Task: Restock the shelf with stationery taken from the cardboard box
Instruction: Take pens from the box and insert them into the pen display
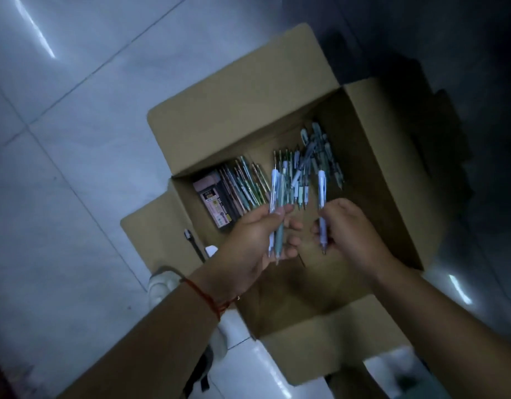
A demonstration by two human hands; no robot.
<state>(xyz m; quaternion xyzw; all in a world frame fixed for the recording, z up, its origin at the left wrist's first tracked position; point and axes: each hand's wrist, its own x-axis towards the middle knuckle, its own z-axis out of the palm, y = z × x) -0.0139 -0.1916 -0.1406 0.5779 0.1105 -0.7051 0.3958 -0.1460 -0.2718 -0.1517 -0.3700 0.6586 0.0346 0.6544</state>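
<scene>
An open cardboard box (386,180) stands on the floor with its flaps spread out. Inside lie several loose pens (309,168), a row of pens or pencils (245,182) and a dark flat packet (217,205) at the left. Above the box, my left hand (254,240) grips two pens (277,214), one pale blue and one green, upright between thumb and fingers. My right hand (349,228) pinches a single pale blue pen (322,194), also upright. No shelf is in view.
Glossy pale floor tiles (61,168) surround the box. A black pen (192,243) lies on the left flap. A white shoe (162,283) shows under my left forearm. A red string bracelet circles my left wrist. The right side is dark.
</scene>
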